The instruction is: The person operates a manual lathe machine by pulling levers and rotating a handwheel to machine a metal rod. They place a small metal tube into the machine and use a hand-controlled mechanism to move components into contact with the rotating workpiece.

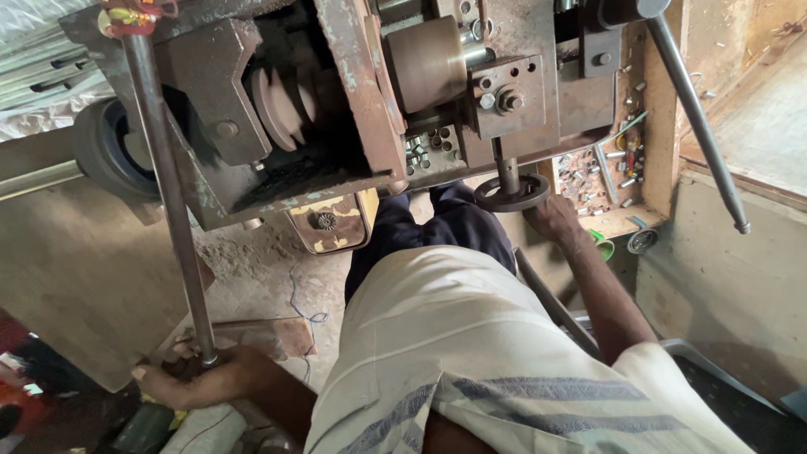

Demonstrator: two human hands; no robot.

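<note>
From the head view, the person sits or stands close against an old, rusty machine point(353, 109), looking straight down over a striped shirt point(504, 370). The left hand point(197, 378) is closed around the lower end of a long steel lever point(168, 193), which runs up to the top of the machine, where red and yellow thread point(130, 15) is tied round it. The right hand point(551, 220) is wrapped on the rim of a small round handwheel point(511, 193) that hangs on a short shaft under the machine's front block. Both controls are thus in hand. Whether any piece is already worked cannot be told, since none is clearly seen in the machine; as a judgement, the work looks to be under way rather than finished.

Around this, a stepped belt pulley point(282, 105) sits in the open frame, and a brass-coloured cylinder point(424, 63) juts out beside it. A wooden tray point(618, 220) to the right holds many small metal bits. A second long handle point(693, 113) slants down on the right, well apart from the hand. A thin blue wire point(304, 307) lies on the dusty floor between the legs and the lever.
</note>
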